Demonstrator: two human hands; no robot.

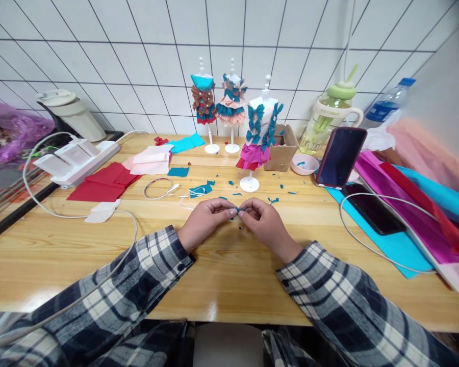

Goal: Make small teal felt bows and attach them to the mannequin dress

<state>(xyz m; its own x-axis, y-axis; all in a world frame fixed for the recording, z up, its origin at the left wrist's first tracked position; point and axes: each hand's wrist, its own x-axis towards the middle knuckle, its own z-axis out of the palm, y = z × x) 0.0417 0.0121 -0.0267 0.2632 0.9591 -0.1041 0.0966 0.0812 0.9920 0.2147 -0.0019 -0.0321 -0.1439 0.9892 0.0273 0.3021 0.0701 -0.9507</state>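
Observation:
Between the fingertips of both hands is a small piece of teal crepe paper, mostly covered by the fingers. My left hand pinches it from one side and my right hand from the other, just above the table. Behind them stands a small white dress form with teal bows on its bodice and a magenta and red skirt. Teal scraps lie around its round base. A teal paper piece with a thin white cord on it lies beyond my left hand.
Two dressed mini forms stand by the tiled wall. Left are red paper, pale pink paper and a power strip. Right are a pink bowl, propped phone, flat phone, bottles and coloured paper. A cable crosses my left sleeve.

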